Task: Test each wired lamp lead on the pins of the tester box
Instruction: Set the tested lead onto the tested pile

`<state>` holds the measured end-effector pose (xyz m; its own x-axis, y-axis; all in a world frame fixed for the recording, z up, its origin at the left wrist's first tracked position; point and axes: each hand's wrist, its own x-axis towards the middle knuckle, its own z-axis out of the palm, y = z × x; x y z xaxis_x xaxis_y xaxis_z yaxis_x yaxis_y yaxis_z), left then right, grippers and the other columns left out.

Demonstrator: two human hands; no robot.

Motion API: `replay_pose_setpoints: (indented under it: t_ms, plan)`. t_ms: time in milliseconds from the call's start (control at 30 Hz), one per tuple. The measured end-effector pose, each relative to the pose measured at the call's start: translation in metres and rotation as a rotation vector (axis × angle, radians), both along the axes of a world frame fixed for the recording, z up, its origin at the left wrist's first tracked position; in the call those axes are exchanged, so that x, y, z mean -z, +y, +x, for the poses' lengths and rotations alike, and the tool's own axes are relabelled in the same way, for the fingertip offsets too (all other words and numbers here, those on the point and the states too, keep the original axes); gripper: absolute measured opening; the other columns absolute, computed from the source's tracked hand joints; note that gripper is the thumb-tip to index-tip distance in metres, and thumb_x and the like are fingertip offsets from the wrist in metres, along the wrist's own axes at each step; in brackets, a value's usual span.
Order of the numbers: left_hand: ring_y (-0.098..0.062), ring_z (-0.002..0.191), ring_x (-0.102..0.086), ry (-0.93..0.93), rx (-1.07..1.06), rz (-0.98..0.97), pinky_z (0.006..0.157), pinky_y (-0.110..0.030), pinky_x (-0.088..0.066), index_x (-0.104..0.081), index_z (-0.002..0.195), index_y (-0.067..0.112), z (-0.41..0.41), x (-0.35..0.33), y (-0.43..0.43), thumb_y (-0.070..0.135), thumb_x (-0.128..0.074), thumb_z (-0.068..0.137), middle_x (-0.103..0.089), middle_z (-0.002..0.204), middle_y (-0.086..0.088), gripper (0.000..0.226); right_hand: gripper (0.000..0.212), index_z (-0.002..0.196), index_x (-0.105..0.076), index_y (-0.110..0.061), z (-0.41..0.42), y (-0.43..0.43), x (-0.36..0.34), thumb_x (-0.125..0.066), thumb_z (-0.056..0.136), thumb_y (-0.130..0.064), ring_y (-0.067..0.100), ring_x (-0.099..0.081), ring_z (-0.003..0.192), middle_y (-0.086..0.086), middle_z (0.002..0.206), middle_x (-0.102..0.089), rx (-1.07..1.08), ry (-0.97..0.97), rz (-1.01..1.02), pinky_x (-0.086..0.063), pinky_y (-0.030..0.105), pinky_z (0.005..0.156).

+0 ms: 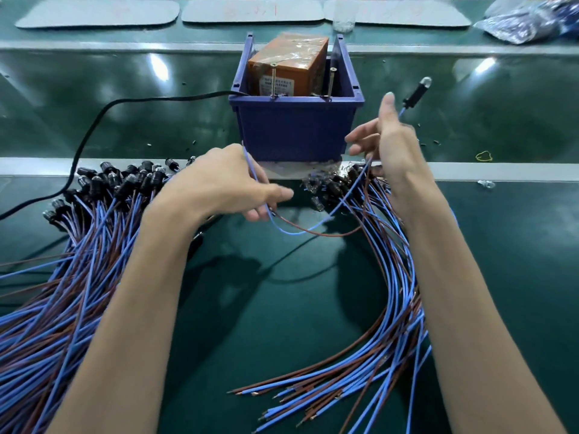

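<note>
- Green bench [313, 308]: tester [288, 70] stood upper centre, pins [273, 79] up for contact.
- Left hand [219, 180] pinched the lead [293, 232] by its wires; right hand [391, 145] raised its lamp [416, 92], spare fingers spread.

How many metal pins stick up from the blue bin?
2: the left pin at front left of the blue bin, the right pin at front right, both before the orange tester box. More may sit hidden inside.
</note>
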<state>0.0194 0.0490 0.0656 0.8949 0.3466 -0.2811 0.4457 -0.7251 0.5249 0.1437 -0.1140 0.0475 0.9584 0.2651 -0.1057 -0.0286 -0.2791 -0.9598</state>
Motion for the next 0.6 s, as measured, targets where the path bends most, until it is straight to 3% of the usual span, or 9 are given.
replay_pose_setpoints:
  t_ms: [133,200,300,400,467,600]
  plan:
    - [0.005,0.06,-0.066,0.339,0.218,0.035,0.067,-0.021,-0.04,-0.069,0.082,0.024,-0.011,-0.008,0.008,0.058,-0.07,0.067,-0.072,0.066,0.014,0.038,0.061,0.066,-0.066,-0.018,0.005,-0.004,0.005,-0.027,0.102,-0.049,0.004,-0.042,0.045,-0.006,0.054,-0.059,-0.089,0.015,-0.106,-0.028,0.019,0.046]
    - [0.01,0.062,-0.062,0.403,0.265,0.114,0.065,-0.019,-0.039,-0.065,0.089,0.032,-0.016,-0.012,0.013,0.066,-0.069,0.06,-0.07,0.069,0.022,0.045,0.058,0.065,-0.066,-0.018,0.005,-0.005,0.007,-0.031,0.101,-0.047,0.006,-0.043,0.046,-0.007,0.05,-0.058,-0.155,0.02,-0.179,-0.029,0.018,0.043]
    - [0.009,0.076,-0.061,0.371,0.259,0.176,0.078,-0.024,-0.046,-0.059,0.096,0.042,-0.021,-0.017,0.023,0.082,-0.068,0.043,-0.066,0.075,0.035,0.067,0.057,0.064,-0.067,-0.016,0.006,-0.005,0.012,-0.034,0.102,-0.044,0.009,-0.045,0.052,-0.008,0.048,-0.057,-0.236,-0.003,-0.281,-0.033,0.023,0.051]
    - [0.001,0.088,-0.066,0.29,0.244,0.103,0.093,-0.034,-0.049,-0.057,0.102,0.042,-0.025,-0.021,0.033,0.085,-0.058,0.031,-0.067,0.082,0.034,0.083,0.057,0.062,-0.067,-0.016,0.007,-0.006,0.018,-0.035,0.102,-0.042,0.009,-0.047,0.056,-0.009,0.046,-0.056,-0.272,-0.054,-0.376,-0.034,0.025,0.056]
    - [-0.002,0.09,-0.067,0.186,0.208,0.074,0.095,-0.037,-0.049,-0.059,0.101,0.04,-0.026,-0.023,0.039,0.081,-0.062,0.035,-0.07,0.083,0.029,0.077,0.054,0.062,-0.067,-0.018,0.008,-0.007,0.021,-0.037,0.102,-0.039,0.009,-0.048,0.057,-0.008,0.049,-0.055,-0.283,-0.097,-0.428,-0.034,0.024,0.057]
    - [-0.002,0.091,-0.064,0.085,0.206,0.105,0.094,-0.032,-0.048,-0.063,0.098,0.038,-0.023,-0.023,0.033,0.06,-0.072,0.065,-0.07,0.085,0.023,0.04,0.044,0.062,-0.065,-0.021,0.01,-0.009,0.023,-0.046,0.099,-0.037,0.006,-0.049,0.058,-0.007,0.053,-0.056,-0.311,-0.153,-0.483,-0.036,0.021,0.058]
